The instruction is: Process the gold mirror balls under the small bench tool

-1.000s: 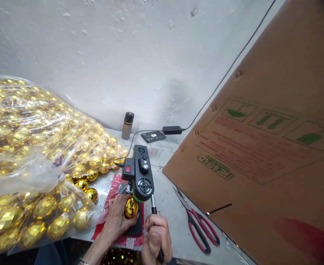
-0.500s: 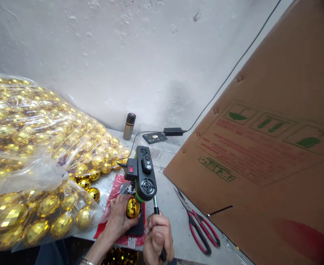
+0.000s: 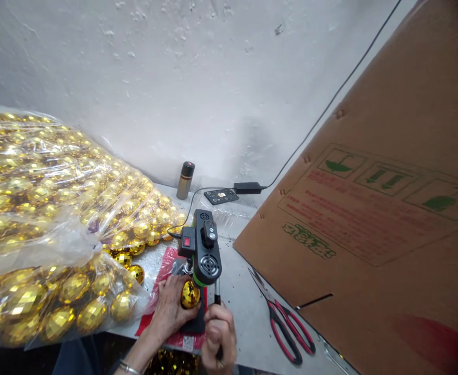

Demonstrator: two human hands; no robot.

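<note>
Gold faceted ball [image 3: 190, 295], one: located at the near end of the black machine head [image 3: 207, 250], low over the black base [image 3: 193, 327]; contact with any tool hidden by the head. Form round, so no long axis shows; facets ring it, and which way any opening points cannot be told.

Left hand [image 3: 170, 308]: thumb on the ball's near side, fingers on its far left, pinching it between them; presumably so that it neither rolls nor turns.

Right hand [image 3: 218, 333]: fingers wrapped round the lever [image 3: 217, 292], right of the ball; likely held low for a firm pull, clear of the other hand.

Machine head: long axis near to far, far end slightly left.

Red sheet [image 3: 145, 324]: under the base, perhaps as padding.

Scissors [image 3: 271, 302]: right, points far left, handles near right, probably laid aside within reach.

Clear bag [image 3: 71, 247]: left, filled with similar balls.
</note>
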